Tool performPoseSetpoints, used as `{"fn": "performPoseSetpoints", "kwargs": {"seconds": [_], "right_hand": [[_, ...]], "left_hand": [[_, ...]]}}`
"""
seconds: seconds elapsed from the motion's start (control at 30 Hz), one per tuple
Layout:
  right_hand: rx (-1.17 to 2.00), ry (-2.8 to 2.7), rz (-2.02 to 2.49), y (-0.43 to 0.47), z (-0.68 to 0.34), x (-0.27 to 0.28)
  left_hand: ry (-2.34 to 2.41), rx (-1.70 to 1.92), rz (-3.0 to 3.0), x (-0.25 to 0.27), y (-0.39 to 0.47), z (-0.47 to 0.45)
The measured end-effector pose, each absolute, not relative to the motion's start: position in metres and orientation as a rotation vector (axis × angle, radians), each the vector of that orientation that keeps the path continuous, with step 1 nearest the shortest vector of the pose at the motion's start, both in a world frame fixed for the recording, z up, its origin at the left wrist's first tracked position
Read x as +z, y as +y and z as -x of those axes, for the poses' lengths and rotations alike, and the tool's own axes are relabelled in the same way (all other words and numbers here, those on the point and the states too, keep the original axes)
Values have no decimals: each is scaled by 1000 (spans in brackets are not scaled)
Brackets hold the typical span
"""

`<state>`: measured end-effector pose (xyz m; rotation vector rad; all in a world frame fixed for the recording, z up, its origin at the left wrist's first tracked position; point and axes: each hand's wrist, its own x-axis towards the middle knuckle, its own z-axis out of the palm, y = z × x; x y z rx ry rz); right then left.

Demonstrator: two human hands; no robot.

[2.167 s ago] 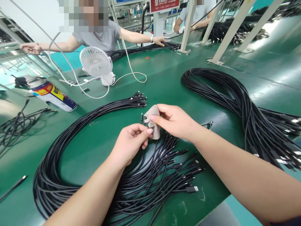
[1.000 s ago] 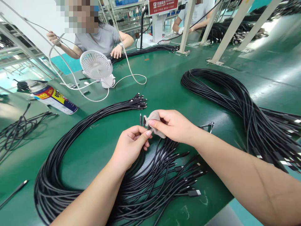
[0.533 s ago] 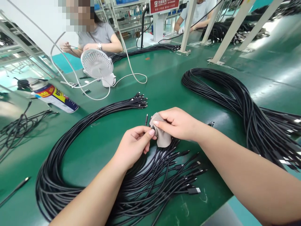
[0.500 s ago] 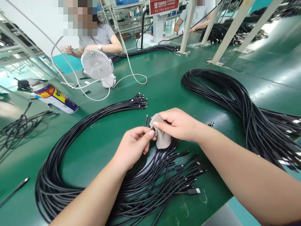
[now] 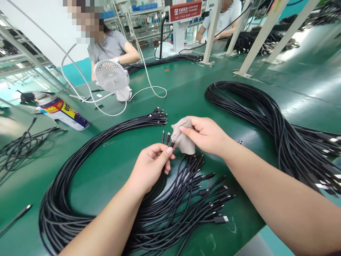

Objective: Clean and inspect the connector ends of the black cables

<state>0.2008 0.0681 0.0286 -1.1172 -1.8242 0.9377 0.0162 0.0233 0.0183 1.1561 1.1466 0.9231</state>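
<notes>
Between thumb and fingers, my left hand (image 5: 156, 161) pinches a black USB cable connector (image 5: 172, 143) with its metal tip pointing up. Two more cable plugs (image 5: 167, 138) stick up just beside it. My right hand (image 5: 204, 133) grips a crumpled grey cloth (image 5: 186, 142), whose left edge lies close to the connector's tip; whether they touch I cannot tell. Below both hands a bundle of black cables (image 5: 170, 209) fans out its plugs over the green table, and it curves round to the left to a second cluster of ends (image 5: 158, 116).
A small white fan (image 5: 112, 76) and its white cord stand ahead. On the left are a spray can (image 5: 64, 111) and loose cables (image 5: 21, 149). Another thick cable bundle (image 5: 245, 96) lies to the right. Two people work across the green table (image 5: 191, 96), near beige posts (image 5: 211, 35).
My right hand and the cloth have moved up and off the connector, baring its tip. My left hand keeps its pinch. The person across has lowered a hand out of sight.
</notes>
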Motion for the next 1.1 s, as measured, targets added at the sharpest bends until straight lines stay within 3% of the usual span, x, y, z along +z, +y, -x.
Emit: {"fn": "performPoseSetpoints", "kwargs": {"seconds": [0.23,0.47,0.83,1.1], "right_hand": [[1132,-1507,1001,68,-200,28],[1449,-1703,984,59,-183,20],[883,-1599,1247,71,-195,22],[1607,-1484,965,68,-186,20]], "left_hand": [[1146,928,-1147,16,24,-16],[1130,903,-1224,15,23,-14],[1041,900,-1157,13,21,-15],[946,938,-1014,19,21,-15]]}}
